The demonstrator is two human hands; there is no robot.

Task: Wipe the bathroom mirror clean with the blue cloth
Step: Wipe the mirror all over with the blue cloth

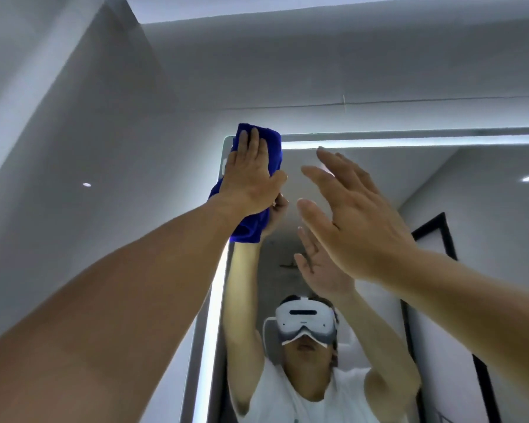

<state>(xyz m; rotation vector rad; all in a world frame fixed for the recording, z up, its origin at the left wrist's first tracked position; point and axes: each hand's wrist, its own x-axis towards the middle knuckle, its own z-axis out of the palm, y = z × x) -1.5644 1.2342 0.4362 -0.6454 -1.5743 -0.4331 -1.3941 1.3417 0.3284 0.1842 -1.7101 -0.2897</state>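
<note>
1. The step in hand looks like wiping the top left corner of the large rectangular wall mirror with lit edges (379, 184). To do it well, I judge the palm should stay flat with even pressure, so the whole pad of cloth, not just the fingertips, rubs the glass.
2. Strokes would best overlap and run from the lit top edge downward, so loosened dirt goes onto glass not yet wiped.
3. The corner and the glowing strip along the left edge likely need a slower pass, since the cloth overhangs the frame there and may skip the very edge.
4. The left hand (251, 175), in the upper middle of the frame, lies flat with straight fingers, pressing the bunched deep-blue microfibre cloth (269, 148) against the mirror's corner.
5. The cloth sits under that hand: blue fabric shows above the fingertips, to the right of the fingers, and hanging in a fold below the wrist towards the centre of the frame.
6. The right hand (355, 215), right of centre, is open with fingers spread and holds nothing. Whether it touches the glass cannot be told; it is just beside the cloth hand, apart from the cloth.
</note>
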